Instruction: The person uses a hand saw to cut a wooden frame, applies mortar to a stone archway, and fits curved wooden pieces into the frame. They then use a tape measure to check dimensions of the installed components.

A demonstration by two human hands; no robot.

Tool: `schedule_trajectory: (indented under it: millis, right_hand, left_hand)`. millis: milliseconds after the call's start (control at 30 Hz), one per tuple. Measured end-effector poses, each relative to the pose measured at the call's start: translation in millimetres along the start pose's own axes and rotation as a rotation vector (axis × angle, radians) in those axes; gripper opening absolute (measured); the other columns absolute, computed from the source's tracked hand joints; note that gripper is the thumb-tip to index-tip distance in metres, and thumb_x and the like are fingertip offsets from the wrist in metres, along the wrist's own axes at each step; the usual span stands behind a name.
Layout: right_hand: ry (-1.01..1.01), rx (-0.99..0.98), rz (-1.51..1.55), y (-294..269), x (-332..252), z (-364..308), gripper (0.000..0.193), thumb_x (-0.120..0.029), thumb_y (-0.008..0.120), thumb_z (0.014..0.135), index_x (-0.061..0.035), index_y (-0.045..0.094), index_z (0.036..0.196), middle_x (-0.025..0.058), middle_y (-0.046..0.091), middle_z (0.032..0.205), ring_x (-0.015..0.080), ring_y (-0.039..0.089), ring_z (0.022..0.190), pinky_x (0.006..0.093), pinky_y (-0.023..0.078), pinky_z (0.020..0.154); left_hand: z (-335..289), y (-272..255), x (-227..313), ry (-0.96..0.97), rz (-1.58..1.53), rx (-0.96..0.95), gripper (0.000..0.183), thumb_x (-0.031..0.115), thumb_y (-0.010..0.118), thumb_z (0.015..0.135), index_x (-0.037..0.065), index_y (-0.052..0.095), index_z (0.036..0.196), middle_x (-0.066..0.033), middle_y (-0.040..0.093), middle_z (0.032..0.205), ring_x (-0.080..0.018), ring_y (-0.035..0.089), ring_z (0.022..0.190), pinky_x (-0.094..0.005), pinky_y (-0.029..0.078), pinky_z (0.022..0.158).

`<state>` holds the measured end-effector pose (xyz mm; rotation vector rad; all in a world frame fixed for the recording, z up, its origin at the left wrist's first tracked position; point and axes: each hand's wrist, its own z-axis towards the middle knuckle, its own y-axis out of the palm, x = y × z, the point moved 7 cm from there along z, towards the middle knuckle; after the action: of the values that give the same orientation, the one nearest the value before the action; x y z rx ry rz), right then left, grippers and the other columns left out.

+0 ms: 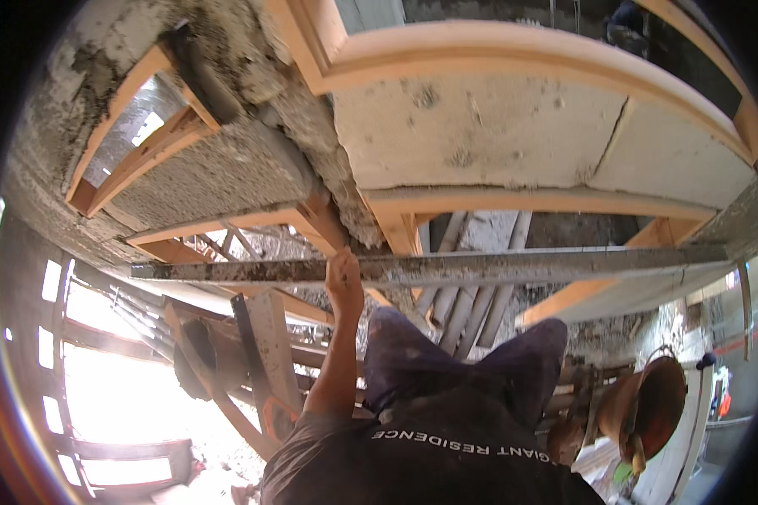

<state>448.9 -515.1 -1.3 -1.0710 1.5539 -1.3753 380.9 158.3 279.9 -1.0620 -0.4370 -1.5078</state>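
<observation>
My left hand [343,276] is closed around a long, straight levelling bar [497,268], grey and smeared with mortar. The bar runs sideways across the whole work area in front of my knees. Beyond it stands a wall with wooden window frames [497,202] set into pale blocks [472,126]. Just past my fingers, the corner of a smaller wooden frame [316,225] meets a rough strip of mortar [299,109]. My right hand does not show.
A rusty bucket [661,396] with a handled tool in it stands at the right. Several pipes [472,316] lie beyond my knees. At the left are a dark bucket [215,353] and a pale board [274,349]. Bright openings [114,379] glare at far left.
</observation>
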Motion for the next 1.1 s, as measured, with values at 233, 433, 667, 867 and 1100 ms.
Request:
schedule_trajectory:
  millis: [233, 433, 667, 867, 1100]
  right_hand:
    - [-0.231, 0.259, -0.219, -22, -29, 18, 0.036, -0.032, 0.052, 0.088, -0.0043, 0.061, 0.109, 0.0206, 0.060, 0.103, 0.0363, 0.053, 0.102, 0.0443, 0.040, 0.089]
    - [-0.243, 0.168, 0.377, -108, -102, 54, 0.044, -0.038, 0.048, 0.090, -0.0003, 0.059, 0.112, 0.0203, 0.062, 0.103, 0.0376, 0.057, 0.096, 0.0458, 0.043, 0.084]
    - [-0.248, 0.078, 0.705, -121, -150, 91, 0.049, -0.030, 0.052, 0.086, 0.0059, 0.051, 0.120, 0.0256, 0.058, 0.109, 0.0349, 0.058, 0.098, 0.0423, 0.047, 0.081]
    - [-0.396, 0.101, 0.581, -109, -173, 114, 0.056, -0.022, 0.060, 0.081, 0.0081, 0.045, 0.126, 0.0269, 0.052, 0.120, 0.0341, 0.054, 0.108, 0.0391, 0.045, 0.087]
    - [-0.346, 0.050, 0.687, -111, -179, 104, 0.050, -0.025, 0.059, 0.083, 0.0084, 0.052, 0.119, 0.0255, 0.053, 0.121, 0.0355, 0.054, 0.109, 0.0385, 0.041, 0.093]
  left_hand:
    - [7, -12, -14, -0.094, -0.040, 0.040, 0.023, 0.017, 0.057, 0.089, -0.001, 0.059, 0.104, -0.0123, 0.063, 0.098, -0.0199, 0.059, 0.091, -0.0317, 0.047, 0.080]
    - [-51, -27, -62, -0.153, 0.089, 0.045, 0.020, 0.017, 0.062, 0.083, 0.002, 0.063, 0.098, -0.0120, 0.064, 0.096, -0.0249, 0.061, 0.091, -0.0335, 0.046, 0.080]
    - [-151, -82, -50, -0.180, 0.354, -0.059, 0.014, 0.014, 0.062, 0.079, 0.003, 0.062, 0.086, -0.0157, 0.064, 0.090, -0.0331, 0.061, 0.087, -0.0400, 0.047, 0.076]
    - [-229, -234, -106, -0.468, 0.922, 0.247, 0.019, 0.022, 0.061, 0.080, 0.007, 0.062, 0.092, -0.0111, 0.062, 0.096, -0.0297, 0.058, 0.094, -0.0421, 0.042, 0.082]
    - [-244, -306, -124, -0.586, 1.149, 0.278, 0.043, 0.037, 0.059, 0.082, 0.008, 0.052, 0.112, -0.0146, 0.049, 0.122, -0.0314, 0.042, 0.119, -0.0457, 0.031, 0.099]
